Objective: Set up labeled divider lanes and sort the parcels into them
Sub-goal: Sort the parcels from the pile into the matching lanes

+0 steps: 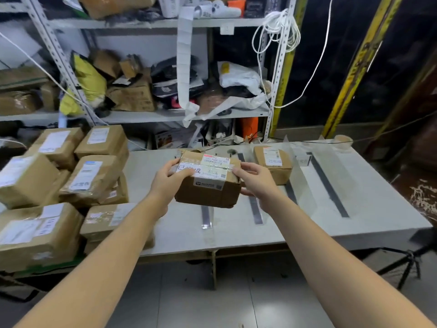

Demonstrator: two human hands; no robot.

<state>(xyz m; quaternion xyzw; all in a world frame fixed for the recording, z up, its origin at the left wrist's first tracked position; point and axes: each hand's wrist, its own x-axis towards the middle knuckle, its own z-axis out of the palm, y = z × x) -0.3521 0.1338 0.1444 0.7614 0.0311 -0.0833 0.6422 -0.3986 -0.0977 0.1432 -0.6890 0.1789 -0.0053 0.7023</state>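
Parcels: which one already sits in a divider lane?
The brown parcel beyond the right hand; the held parcel is in the air, the left pile holds the rest.

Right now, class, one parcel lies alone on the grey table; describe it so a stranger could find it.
Start at the grey table below the shelves. Near its far edge, between two clear dividers, lies a small brown parcel with a white label. Unlike the pile at the left and the held box, it lies alone, untouched.
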